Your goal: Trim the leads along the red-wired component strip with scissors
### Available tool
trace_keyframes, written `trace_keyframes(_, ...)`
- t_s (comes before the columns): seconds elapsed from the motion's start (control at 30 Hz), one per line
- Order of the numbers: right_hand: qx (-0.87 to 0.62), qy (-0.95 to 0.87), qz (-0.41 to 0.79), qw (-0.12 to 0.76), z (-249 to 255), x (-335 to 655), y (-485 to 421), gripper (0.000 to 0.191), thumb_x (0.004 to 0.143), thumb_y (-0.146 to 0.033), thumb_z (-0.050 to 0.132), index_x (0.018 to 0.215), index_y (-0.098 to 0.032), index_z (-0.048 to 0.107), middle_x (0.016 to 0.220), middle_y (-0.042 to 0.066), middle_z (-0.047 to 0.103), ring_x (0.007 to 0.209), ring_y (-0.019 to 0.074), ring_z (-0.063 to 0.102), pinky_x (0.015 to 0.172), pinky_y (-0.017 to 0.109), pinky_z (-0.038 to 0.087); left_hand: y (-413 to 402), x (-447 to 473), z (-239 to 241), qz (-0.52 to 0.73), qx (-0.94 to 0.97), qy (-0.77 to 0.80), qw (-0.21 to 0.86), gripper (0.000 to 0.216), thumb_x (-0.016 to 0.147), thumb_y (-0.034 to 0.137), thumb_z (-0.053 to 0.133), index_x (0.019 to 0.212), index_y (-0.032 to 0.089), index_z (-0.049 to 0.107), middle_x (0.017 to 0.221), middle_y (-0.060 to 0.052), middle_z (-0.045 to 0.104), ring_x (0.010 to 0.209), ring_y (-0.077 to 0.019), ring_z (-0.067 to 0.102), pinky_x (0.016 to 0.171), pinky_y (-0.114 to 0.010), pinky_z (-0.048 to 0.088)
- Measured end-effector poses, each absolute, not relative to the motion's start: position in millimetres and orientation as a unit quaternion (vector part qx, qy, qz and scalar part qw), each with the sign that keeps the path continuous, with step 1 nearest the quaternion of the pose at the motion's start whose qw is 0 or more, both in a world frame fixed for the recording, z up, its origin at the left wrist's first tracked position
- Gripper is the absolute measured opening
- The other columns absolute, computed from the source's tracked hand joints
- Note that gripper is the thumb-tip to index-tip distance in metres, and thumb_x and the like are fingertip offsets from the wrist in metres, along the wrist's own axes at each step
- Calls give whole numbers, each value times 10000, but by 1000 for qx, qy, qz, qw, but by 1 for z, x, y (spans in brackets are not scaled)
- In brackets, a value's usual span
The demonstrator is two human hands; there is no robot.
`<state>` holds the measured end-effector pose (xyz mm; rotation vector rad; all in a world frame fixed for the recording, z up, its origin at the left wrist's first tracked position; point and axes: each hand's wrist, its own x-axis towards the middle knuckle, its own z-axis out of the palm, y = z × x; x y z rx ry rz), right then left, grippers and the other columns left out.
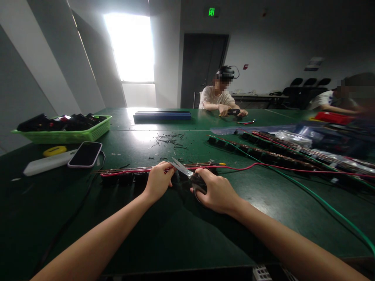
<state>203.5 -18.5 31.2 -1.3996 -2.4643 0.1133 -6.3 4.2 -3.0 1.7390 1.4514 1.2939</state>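
Observation:
My right hand (218, 191) grips a pair of scissors (184, 169) with dark handles, its blades parted and pointing left. The blade tips reach the fingertips of my left hand (159, 179). That hand is closed in a pinch over a strip of black sockets (140, 177); what lies between its fingers is too small to make out. Copper-coloured bars run along the top of the strip. A red wire (240, 168) follows it and leads off to the right. Behind the strip lies a scatter of thin dark offcuts (168, 139).
At left are a green basket (64, 136) of black parts, a phone (85, 154), a white bar-shaped object (49, 163) and a yellow object (54, 151). More strips (263, 152) and a green wire (316, 193) lie at right. Two people (216, 95) work across the green table (164, 242).

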Motion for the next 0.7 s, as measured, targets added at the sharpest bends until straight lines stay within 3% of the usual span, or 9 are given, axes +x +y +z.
trace_keyframes(0.7,-485,-861,56,146,27,204,-16,404,812,-355,579,1185,-220,501,1160,73,626,880,231,644,694,276,386,4,-5,-3,483,643,535,258,238,847,321,529,793,168,704,842,-2,646,373,-48,542,409,-186,406)
